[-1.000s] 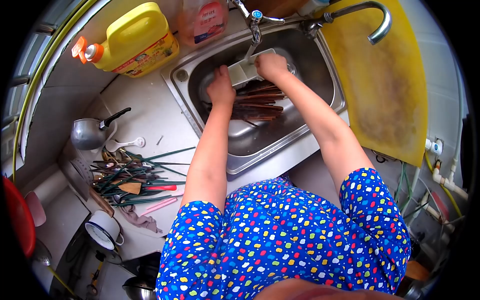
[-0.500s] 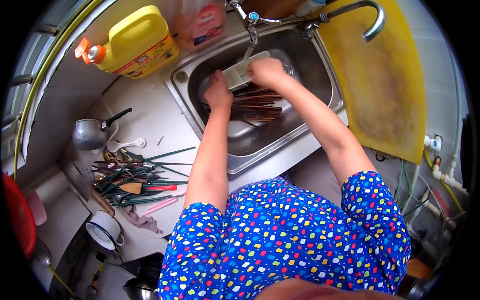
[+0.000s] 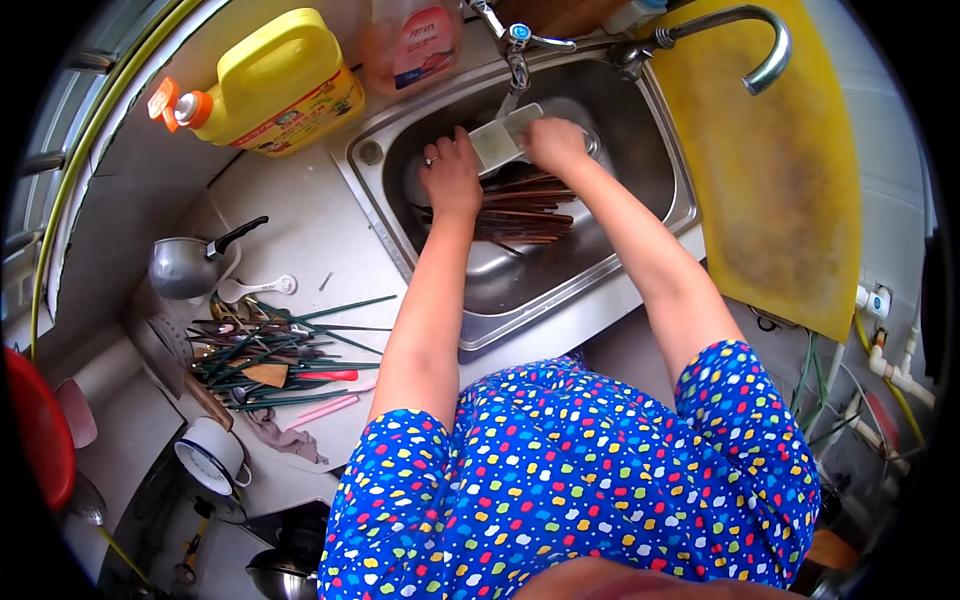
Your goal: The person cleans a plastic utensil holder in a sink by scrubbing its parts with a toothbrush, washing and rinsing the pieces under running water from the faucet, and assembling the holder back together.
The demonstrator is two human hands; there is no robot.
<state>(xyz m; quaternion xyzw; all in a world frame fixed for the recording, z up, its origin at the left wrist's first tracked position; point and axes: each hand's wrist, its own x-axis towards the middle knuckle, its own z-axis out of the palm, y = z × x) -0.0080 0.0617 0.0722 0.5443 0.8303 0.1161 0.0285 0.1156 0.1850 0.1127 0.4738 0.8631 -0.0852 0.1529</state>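
Observation:
A pale, open-topped box with a divider inside is held tilted over the sink, just under the tap. My left hand, with a ring on one finger, grips its left end. At the other end is my right hand, its fingers curled over the rim and partly hidden. A bundle of brown chopsticks lies in the sink below the box, between my forearms.
Left of the sink, a pile of green chopsticks and cutlery lies on the counter near a small metal pot and a white mug. A yellow jug stands behind. A yellow board leans at right.
My left hand has shifted its fingers on the box, and the ring now shows. My right hand has moved slightly along the rim. The whole view has shifted a little.

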